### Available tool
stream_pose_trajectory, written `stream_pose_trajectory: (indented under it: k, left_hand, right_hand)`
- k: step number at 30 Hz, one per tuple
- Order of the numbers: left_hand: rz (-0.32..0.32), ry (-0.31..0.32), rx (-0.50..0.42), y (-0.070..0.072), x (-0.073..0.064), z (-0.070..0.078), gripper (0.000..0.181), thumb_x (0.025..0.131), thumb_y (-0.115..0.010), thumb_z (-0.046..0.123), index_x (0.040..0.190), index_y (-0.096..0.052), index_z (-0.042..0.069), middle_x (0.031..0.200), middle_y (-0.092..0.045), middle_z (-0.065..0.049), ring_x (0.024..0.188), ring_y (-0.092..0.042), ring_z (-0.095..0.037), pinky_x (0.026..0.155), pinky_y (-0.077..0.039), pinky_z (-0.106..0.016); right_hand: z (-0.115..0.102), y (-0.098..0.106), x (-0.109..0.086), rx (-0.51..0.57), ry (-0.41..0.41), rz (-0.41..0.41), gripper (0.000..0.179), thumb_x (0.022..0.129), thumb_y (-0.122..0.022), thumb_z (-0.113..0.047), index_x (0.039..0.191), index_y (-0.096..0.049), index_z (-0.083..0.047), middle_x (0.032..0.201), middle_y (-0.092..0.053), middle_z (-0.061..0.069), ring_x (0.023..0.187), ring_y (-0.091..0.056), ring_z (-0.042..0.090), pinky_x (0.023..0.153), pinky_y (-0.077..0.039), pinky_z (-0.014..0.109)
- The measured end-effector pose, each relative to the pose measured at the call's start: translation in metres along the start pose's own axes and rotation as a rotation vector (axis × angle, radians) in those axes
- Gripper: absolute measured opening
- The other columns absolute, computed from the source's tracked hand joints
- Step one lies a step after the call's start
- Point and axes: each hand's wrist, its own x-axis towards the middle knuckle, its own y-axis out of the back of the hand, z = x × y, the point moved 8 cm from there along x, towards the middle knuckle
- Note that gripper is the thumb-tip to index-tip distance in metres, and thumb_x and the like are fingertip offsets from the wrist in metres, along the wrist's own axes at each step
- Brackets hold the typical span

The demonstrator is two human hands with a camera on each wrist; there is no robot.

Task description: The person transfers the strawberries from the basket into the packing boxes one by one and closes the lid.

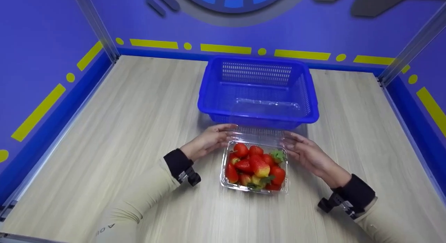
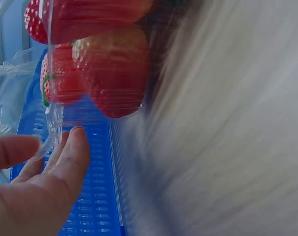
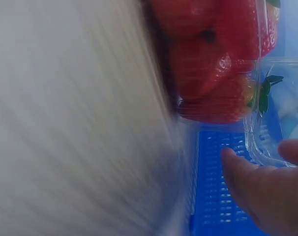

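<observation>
A clear plastic clamshell box (image 1: 224,180) filled with several strawberries (image 1: 258,164) stands on the table, its transparent lid (image 1: 264,112) folded back and overlapping the basket's front. My left hand (image 1: 210,140) grips the box's far left corner by the hinge. In the left wrist view, the thumb (image 2: 16,150) and fingers (image 2: 73,155) lie on either side of the plastic rim. At the far right corner, my right hand (image 1: 308,154) holds the box the same way; the right wrist view shows the plastic corner between thumb (image 3: 292,151) and fingers (image 3: 242,177).
Directly behind the box sits a blue perforated plastic basket (image 1: 205,107). The pale wooden table (image 1: 150,103) is bounded at the back and sides by blue panels (image 1: 167,30) with yellow markings, joined by metal posts.
</observation>
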Motion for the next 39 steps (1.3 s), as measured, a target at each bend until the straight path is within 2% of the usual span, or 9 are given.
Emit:
stream_pose_trajectory:
  k: [4, 8, 11, 13, 19, 24, 28, 35, 39]
  left_hand:
    - [-0.051, -0.022, -0.035, -0.001, -0.009, 0.004, 0.049, 0.103, -0.034, 0.007, 0.15, -0.047, 0.003, 0.155, -0.048, -0.021, 0.136, -0.054, -0.03, 0.116, -0.046, -0.04]
    - [-0.056, -0.035, -0.041, -0.002, -0.019, 0.006, 0.036, 0.11, -0.036, 0.028, 0.13, -0.056, 0.006, 0.152, -0.053, -0.022, 0.142, -0.049, -0.035, 0.119, -0.043, -0.045]
    - [-0.056, -0.047, -0.017, -0.003, -0.024, 0.005, 0.032, 0.109, -0.044, 0.028, 0.126, -0.059, 0.006, 0.15, -0.055, -0.021, 0.142, -0.051, -0.034, 0.119, -0.044, -0.044]
    - [-0.068, -0.059, 0.002, -0.004, -0.027, 0.003, 0.035, 0.107, -0.049, 0.023, 0.134, -0.058, 0.003, 0.152, -0.053, -0.02, 0.143, -0.05, -0.033, 0.12, -0.042, -0.043]
    - [-0.114, -0.098, 0.063, -0.007, -0.032, -0.005, 0.045, 0.1, -0.055, 0.009, 0.143, -0.051, -0.005, 0.155, -0.049, -0.021, 0.146, -0.046, -0.034, 0.123, -0.04, -0.041]
    - [-0.129, -0.129, 0.13, -0.008, -0.033, -0.005, 0.05, 0.095, -0.056, 0.002, 0.144, -0.049, -0.009, 0.155, -0.047, -0.026, 0.149, -0.041, -0.038, 0.123, -0.039, -0.041]
    - [-0.107, -0.129, 0.17, -0.008, -0.034, -0.005, 0.055, 0.089, -0.061, -0.001, 0.143, -0.052, -0.007, 0.154, -0.05, -0.023, 0.15, -0.041, -0.036, 0.124, -0.039, -0.041]
    - [-0.073, -0.11, 0.164, -0.007, -0.038, -0.005, 0.065, 0.093, -0.06, 0.002, 0.155, -0.039, 0.0, 0.162, -0.04, -0.019, 0.152, -0.038, -0.036, 0.125, -0.036, -0.045]
    - [-0.057, -0.021, 0.119, -0.001, -0.048, -0.016, 0.067, 0.104, -0.057, 0.021, 0.16, -0.025, 0.001, 0.161, -0.038, -0.025, 0.145, -0.047, -0.04, 0.118, -0.045, -0.045]
  right_hand:
    - [-0.001, -0.001, -0.005, 0.024, 0.017, -0.028, 0.057, 0.11, -0.03, -0.012, 0.16, -0.012, 0.007, 0.134, -0.06, -0.01, 0.119, -0.063, 0.0, 0.105, -0.05, 0.015]
    - [0.0, -0.005, -0.011, 0.04, 0.038, -0.073, 0.052, 0.114, -0.028, -0.034, 0.157, -0.036, -0.007, 0.131, -0.063, -0.015, 0.122, -0.062, 0.001, 0.107, -0.049, 0.017]
    - [0.0, -0.01, -0.015, 0.047, 0.046, -0.102, 0.042, 0.113, -0.03, -0.039, 0.143, -0.053, -0.021, 0.129, -0.066, -0.015, 0.123, -0.062, 0.002, 0.107, -0.05, 0.018]
    - [0.001, -0.012, -0.017, 0.042, 0.044, -0.111, 0.036, 0.113, -0.033, -0.036, 0.137, -0.057, -0.026, 0.13, -0.065, -0.018, 0.124, -0.061, 0.002, 0.107, -0.05, 0.02]
    - [0.008, -0.014, -0.024, -0.074, -0.026, -0.08, 0.042, 0.109, -0.046, -0.023, 0.15, -0.049, -0.02, 0.138, -0.056, -0.021, 0.126, -0.052, -0.003, 0.106, -0.046, 0.023]
    - [0.011, -0.016, -0.028, -0.147, -0.076, -0.034, 0.06, 0.105, -0.055, -0.02, 0.158, -0.033, -0.005, 0.159, -0.037, 0.008, 0.126, -0.048, 0.0, 0.105, -0.044, 0.021]
    - [0.009, -0.02, -0.03, -0.201, -0.076, -0.026, 0.068, 0.102, -0.061, -0.019, 0.159, -0.028, -0.001, 0.16, -0.027, 0.024, 0.121, -0.051, 0.007, 0.097, -0.051, 0.024]
    - [0.006, -0.023, -0.032, -0.249, -0.032, 0.032, 0.071, 0.094, -0.071, -0.008, 0.154, -0.034, 0.004, 0.135, -0.047, 0.009, 0.103, -0.058, 0.009, 0.078, -0.058, 0.024]
    - [0.007, -0.023, -0.031, -0.248, -0.025, 0.06, 0.072, 0.093, -0.071, -0.006, 0.154, -0.035, 0.004, 0.132, -0.049, 0.005, 0.102, -0.057, 0.009, 0.079, -0.058, 0.024]
